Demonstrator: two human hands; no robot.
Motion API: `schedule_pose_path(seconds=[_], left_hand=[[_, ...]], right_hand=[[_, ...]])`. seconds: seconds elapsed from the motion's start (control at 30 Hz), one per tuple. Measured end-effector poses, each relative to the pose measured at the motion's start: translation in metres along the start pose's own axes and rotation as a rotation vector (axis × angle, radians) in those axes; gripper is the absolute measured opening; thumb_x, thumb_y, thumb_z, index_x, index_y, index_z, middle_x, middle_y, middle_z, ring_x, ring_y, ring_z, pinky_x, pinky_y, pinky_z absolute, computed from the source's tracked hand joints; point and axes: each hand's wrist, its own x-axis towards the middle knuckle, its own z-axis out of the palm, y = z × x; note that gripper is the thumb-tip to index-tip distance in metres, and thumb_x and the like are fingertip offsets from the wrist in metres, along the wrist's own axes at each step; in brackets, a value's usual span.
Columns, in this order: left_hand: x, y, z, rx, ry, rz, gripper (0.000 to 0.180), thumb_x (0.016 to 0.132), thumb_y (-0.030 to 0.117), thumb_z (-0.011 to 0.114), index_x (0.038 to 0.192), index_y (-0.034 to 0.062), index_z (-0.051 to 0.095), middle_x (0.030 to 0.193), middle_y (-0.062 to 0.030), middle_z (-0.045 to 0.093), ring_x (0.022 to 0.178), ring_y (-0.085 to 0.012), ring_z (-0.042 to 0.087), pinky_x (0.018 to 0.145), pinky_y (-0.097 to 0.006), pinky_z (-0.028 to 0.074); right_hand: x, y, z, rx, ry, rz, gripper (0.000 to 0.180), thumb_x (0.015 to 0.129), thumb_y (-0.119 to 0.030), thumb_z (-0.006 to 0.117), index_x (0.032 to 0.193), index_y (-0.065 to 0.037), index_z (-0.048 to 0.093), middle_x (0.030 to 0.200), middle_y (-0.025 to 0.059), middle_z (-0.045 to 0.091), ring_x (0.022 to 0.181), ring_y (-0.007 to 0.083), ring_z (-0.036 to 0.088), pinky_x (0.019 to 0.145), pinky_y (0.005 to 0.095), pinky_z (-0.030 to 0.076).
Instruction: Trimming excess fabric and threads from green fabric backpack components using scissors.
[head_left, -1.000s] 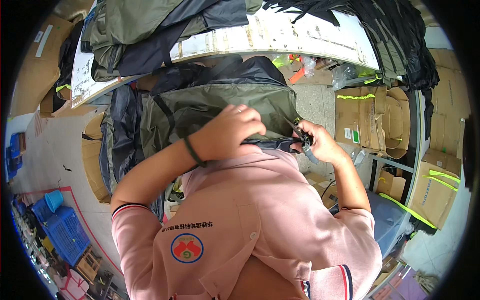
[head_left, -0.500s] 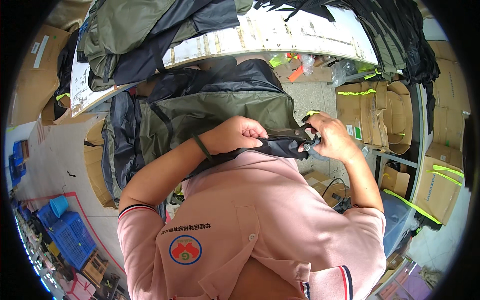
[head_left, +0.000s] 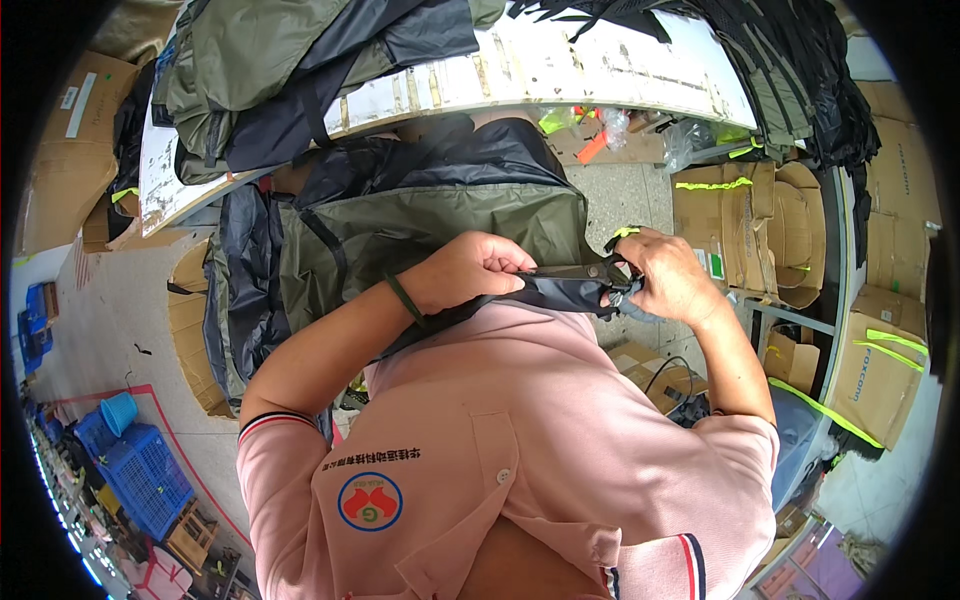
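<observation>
An olive-green and dark navy bag [head_left: 420, 230] hangs against my chest below the white worktable [head_left: 560, 70]. My left hand [head_left: 470, 270] pinches a dark strip of the bag's fabric [head_left: 570, 292] at its lower edge. My right hand [head_left: 670, 275] grips the other end of the same strip, and a small dark tool or clasp shows between its fingers. A green band sits on my left wrist. The strip runs taut between both hands.
More olive and black bags [head_left: 260, 70] are piled on the worktable. Black straps [head_left: 800, 80] hang at the right end. Cardboard boxes [head_left: 740, 220] with yellow tape stand to the right. Blue crates [head_left: 140, 470] sit on the floor at lower left.
Both hands have moved apart along the dark strip. My right hand has shifted to the right and up, pulling the strip straighter.
</observation>
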Motion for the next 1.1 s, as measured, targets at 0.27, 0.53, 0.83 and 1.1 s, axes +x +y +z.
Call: schedule_pose_path(seconds=[0.27, 0.53, 0.83, 1.1], left_hand=[[-0.001, 0.003, 0.000, 0.034, 0.009, 0.000, 0.025, 0.083, 0.002, 0.064, 0.108, -0.0052, 0.063, 0.098, -0.0068, 0.067, 0.087, -0.0088, 0.060, 0.080, -0.024, 0.048], [-0.042, -0.004, -0.054, 0.561, -0.027, 0.141, 0.026, 0.079, 0.008, 0.065, 0.103, -0.0002, 0.066, 0.095, -0.0087, 0.069, 0.086, -0.0143, 0.062, 0.076, -0.028, 0.049], [-0.386, -0.286, -0.243, 1.266, 0.579, -1.038, 0.021, 0.075, 0.013, 0.063, 0.081, -0.0056, 0.069, 0.085, -0.0214, 0.067, 0.076, -0.0351, 0.065, 0.070, -0.042, 0.051], [-0.341, -0.306, -0.226, 0.993, 0.347, -1.325, 0.044, 0.075, 0.031, 0.074, 0.110, 0.0052, 0.066, 0.112, -0.0170, 0.065, 0.099, -0.0314, 0.063, 0.081, -0.045, 0.051]], right_hand=[[-0.001, 0.002, 0.004, 0.012, -0.003, 0.025, 0.042, 0.063, -0.033, 0.081, 0.076, -0.003, 0.055, 0.068, 0.0132, 0.058, 0.071, 0.0360, 0.059, 0.061, 0.0440, 0.046], [0.005, 0.008, 0.003, 0.185, 0.112, 0.165, 0.044, 0.064, -0.032, 0.084, 0.072, -0.004, 0.053, 0.064, 0.0148, 0.053, 0.060, 0.0359, 0.052, 0.056, 0.0396, 0.042], [0.045, 0.023, 0.038, 0.391, 0.212, 0.069, 0.044, 0.068, -0.036, 0.083, 0.075, -0.005, 0.052, 0.065, 0.0142, 0.056, 0.060, 0.0326, 0.055, 0.057, 0.0397, 0.045], [0.166, 0.010, -0.012, 0.414, 0.404, 0.117, 0.034, 0.074, -0.024, 0.080, 0.086, -0.004, 0.055, 0.071, 0.0072, 0.057, 0.066, 0.0172, 0.056, 0.063, 0.0311, 0.047]])
